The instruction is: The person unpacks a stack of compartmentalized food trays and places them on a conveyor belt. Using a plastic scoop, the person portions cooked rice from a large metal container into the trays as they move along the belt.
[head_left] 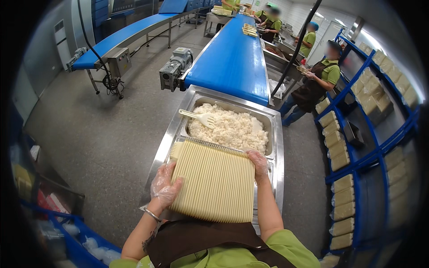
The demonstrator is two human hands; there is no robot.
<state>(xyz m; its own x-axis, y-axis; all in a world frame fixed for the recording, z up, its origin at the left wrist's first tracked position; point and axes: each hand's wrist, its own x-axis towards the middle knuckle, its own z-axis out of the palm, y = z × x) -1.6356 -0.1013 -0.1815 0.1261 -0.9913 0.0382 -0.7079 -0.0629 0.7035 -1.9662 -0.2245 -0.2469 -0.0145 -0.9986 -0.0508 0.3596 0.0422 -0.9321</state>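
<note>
A long stack of nested cream-coloured trays (214, 183) lies on its side in front of me, its many rims making close parallel ridges. My left hand (165, 184), in a clear plastic glove, grips the stack's left side, thumb over the edge. My right hand (258, 164), gloved the same way, holds the far right corner. Just beyond the stack, a steel pan (271, 134) is filled with cooked rice (232, 127). A pale, fork-toothed rice paddle (203, 118) rests on the rice, its handle over the pan's left rim.
The pan sits in a steel counter (278, 178). A blue conveyor belt (228, 58) runs away from it, beside a motor (176, 69). Another conveyor (120, 35) stands left. Blue shelving (353, 167) with bagged tray stacks lines the right. Several co-workers stand along the belt.
</note>
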